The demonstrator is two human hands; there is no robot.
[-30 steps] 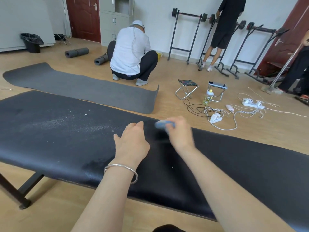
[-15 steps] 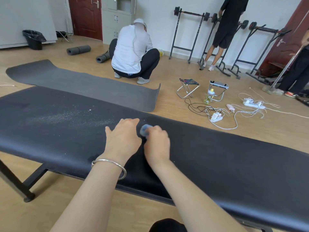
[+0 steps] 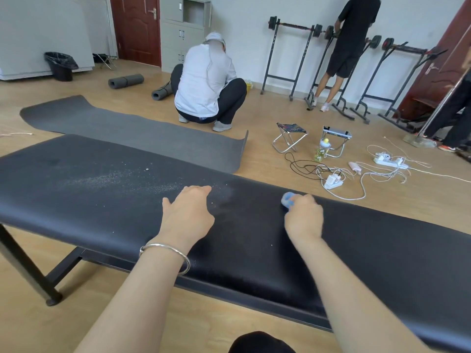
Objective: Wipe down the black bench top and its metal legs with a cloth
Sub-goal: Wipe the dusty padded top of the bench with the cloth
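Right hand [image 3: 303, 217] clenches the small blue cloth [image 3: 287, 199] on the bench top [image 3: 102, 207], near its far edge | left hand [image 3: 187, 212] flat, fingers relaxed, bracing | cloth looks soft and light, best bunched under the fingertips | white dust [image 3: 109, 179] waits to the left; metal leg [image 3: 28, 268] probably not yet wiped

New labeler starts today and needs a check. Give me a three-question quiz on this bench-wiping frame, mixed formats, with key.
1. True or false: the left hand rests palm-down on the bench top and holds nothing.
2. Multiple choice: the blue cloth is gripped by A) the left hand, B) the right hand, C) neither.
3. Fill in: most of the white dust lies on the bench top to the wearer's ___ of the left hand.

Key: 1 true; 2 B; 3 left.
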